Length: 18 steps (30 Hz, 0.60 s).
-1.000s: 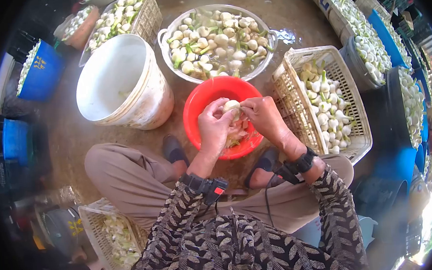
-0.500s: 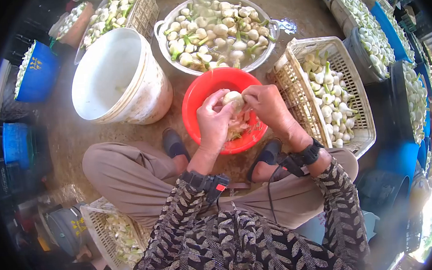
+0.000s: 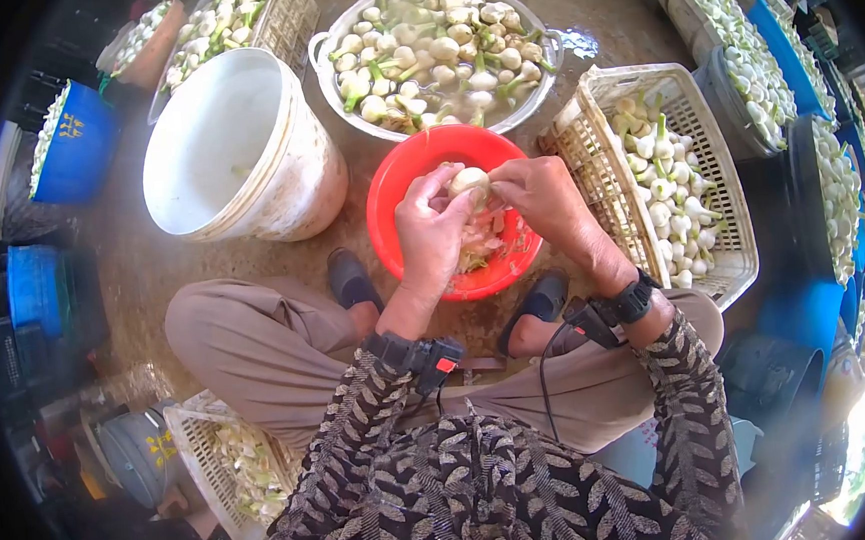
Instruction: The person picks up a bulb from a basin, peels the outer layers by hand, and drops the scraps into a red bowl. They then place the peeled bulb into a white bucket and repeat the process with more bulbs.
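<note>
A pale, rounded garlic bulb (image 3: 469,181) is held over a red basin (image 3: 399,247). My left hand (image 3: 431,225) wraps its fingers and thumb around the bulb's left side. At the bulb's right edge, my right hand (image 3: 545,200) pinches with thumb and forefinger; whether a strip of skin is between those fingertips cannot be seen. Pinkish and whitish peelings (image 3: 480,239) lie in the basin below both hands. Just beyond it, a large metal basin (image 3: 325,82) contains water and several garlic bulbs with green stem stubs.
A tall white bucket (image 3: 286,185) stands at the left. To the right, a plastic crate (image 3: 586,164) contains pale bulbs. Another crate (image 3: 197,457) with scraps sits by my left knee. Blue tubs (image 3: 73,145) and more bulb-filled containers line both sides.
The bulb has turned slightly and shows a smoother pale face. My right hand has shifted a little along its edge. The whole view has moved slightly.
</note>
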Motion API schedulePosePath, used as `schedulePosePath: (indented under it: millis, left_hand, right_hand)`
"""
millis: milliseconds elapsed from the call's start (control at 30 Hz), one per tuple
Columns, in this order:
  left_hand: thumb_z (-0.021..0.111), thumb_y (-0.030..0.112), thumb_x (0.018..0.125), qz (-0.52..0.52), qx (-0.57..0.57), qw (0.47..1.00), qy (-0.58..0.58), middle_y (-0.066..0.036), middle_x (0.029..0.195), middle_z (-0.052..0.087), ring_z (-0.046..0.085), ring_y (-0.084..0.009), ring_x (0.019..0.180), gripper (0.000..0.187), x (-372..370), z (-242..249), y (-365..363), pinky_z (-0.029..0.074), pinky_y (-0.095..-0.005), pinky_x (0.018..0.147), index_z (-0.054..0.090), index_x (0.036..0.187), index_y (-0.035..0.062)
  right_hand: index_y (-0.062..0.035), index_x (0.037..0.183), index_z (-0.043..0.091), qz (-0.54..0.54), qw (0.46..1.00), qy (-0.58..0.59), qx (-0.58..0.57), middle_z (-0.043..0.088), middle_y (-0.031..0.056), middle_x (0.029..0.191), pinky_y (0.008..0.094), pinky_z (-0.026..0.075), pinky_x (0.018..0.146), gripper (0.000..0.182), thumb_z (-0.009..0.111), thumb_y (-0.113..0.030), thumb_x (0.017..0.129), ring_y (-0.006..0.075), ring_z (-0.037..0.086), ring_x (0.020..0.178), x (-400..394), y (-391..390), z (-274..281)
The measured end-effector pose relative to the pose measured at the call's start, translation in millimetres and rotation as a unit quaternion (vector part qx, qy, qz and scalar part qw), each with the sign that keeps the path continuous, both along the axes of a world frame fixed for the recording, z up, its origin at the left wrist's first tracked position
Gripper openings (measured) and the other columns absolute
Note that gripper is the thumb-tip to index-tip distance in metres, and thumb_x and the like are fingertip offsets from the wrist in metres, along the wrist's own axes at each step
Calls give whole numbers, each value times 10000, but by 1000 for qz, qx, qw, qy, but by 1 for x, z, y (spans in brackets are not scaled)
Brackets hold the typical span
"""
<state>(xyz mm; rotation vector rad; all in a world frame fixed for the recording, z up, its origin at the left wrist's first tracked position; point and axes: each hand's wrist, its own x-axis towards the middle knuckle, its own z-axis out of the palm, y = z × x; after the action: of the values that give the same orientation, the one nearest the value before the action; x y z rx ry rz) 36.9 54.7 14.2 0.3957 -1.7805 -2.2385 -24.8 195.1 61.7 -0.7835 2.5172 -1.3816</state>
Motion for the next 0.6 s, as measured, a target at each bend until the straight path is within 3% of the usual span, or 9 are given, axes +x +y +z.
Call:
schedulePosePath:
  millis: [167,233,367,433,467,500,533,567,600]
  left_hand:
    - [642,-18,794,-4,-38,999,22,-126,1009,625,625,-143,871,366,2,-2,3,526,-237,758,536,1141,-71]
    - [652,-65,757,2,-61,998,-10,-67,970,565,617,-145,881,316,4,1,4,524,-243,749,589,1067,-55]
    - [644,-57,766,-13,-57,998,-8,-70,967,576,612,-136,884,315,5,1,4,527,-244,742,584,1075,-57]
    - [613,28,819,-89,150,985,-6,-76,975,592,612,-142,856,321,8,11,-6,527,-270,727,551,1126,-40]
    - [613,28,819,-92,149,985,-3,-76,975,592,612,-142,856,321,10,13,-11,527,-270,727,551,1126,-40]
    - [589,77,844,-131,251,959,5,-78,985,597,607,-148,844,330,12,14,-16,521,-279,701,529,1151,-26]
    - [565,126,868,-164,351,922,12,-81,995,602,603,-154,831,342,13,13,-24,516,-288,674,506,1176,-12]
    - [539,207,882,-185,387,903,17,-128,1054,595,593,-200,929,408,15,-5,-34,500,-313,704,468,1220,-10]
    - [539,207,882,-177,384,906,22,-128,1054,595,593,-200,929,408,16,-7,-38,500,-313,704,468,1220,-10]
  right_hand:
    - [8,760,645,10,1000,19,8,623,166,693,353,488,591,115,557,-63,779,290,632,639,-1,1,-5]
    - [6,751,642,-6,999,39,30,617,172,691,358,486,588,113,564,-73,771,305,624,636,-1,-2,-13]
    - [-4,733,638,-68,994,74,52,606,187,691,384,477,588,111,586,-101,747,338,605,631,3,-2,-11]
    - [-5,726,639,-95,991,51,74,604,191,688,393,477,593,123,584,-112,752,345,606,638,-7,3,-10]
    - [-6,719,641,-123,988,25,95,602,196,684,401,478,597,136,582,-122,757,351,608,646,-14,7,-12]
    - [-2,786,645,-104,976,19,188,617,210,746,408,483,641,156,550,-127,784,373,612,716,-25,11,-28]
    - [-2,786,645,-102,977,22,187,617,210,746,408,483,641,156,550,-127,784,373,612,716,-27,18,-44]
    - [-2,833,639,-58,986,35,154,623,213,801,406,482,673,168,539,-132,796,373,611,762,-24,18,-52]
    - [-3,880,634,-12,992,48,120,630,216,856,403,482,705,186,529,-138,809,373,609,808,-21,12,-52]
